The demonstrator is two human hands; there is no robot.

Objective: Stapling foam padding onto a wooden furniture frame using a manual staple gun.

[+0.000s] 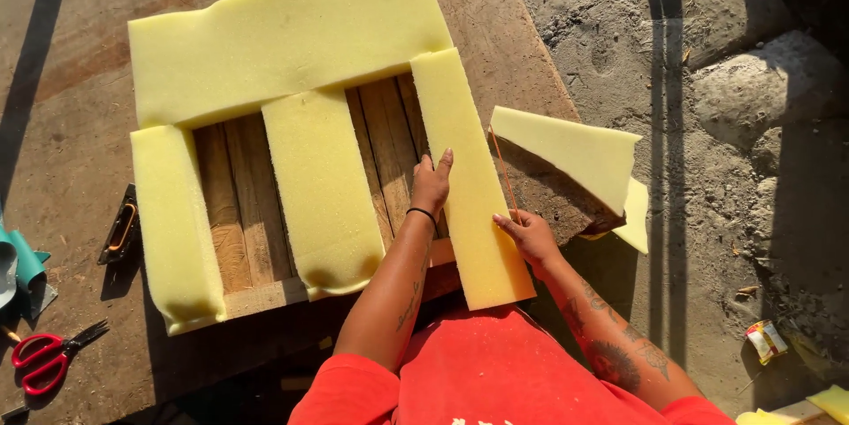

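A long strip of yellow foam (469, 186) runs from the middle of the frame down toward my red shirt (495, 372) at the bottom edge. My left hand (431, 184) lies flat on its left edge, fingers (445, 160) stretched straight and gripping nothing. My right hand (531, 235) sits just beside the strip's right edge, fingers curled around the lower end of a thin orange blade or stick (504, 173) that stands against that edge; I cannot tell exactly what the tool is.

The strip rests on a frame of wooden slats (389, 137). To its left lie a second foam strip (323, 191) and a third foam strip (175, 226), and a wide foam sheet (283, 36) spans the top of all three, in the upper middle of the frame. Right of my right hand, a cut-off foam wedge (579, 151) hangs over the edge of the counter (71, 62).

At the lower left, red-handled scissors (49, 356) lie on the counter, with a black tool (119, 229) above them. Bare sunlit ground (734, 168) fills the right side.
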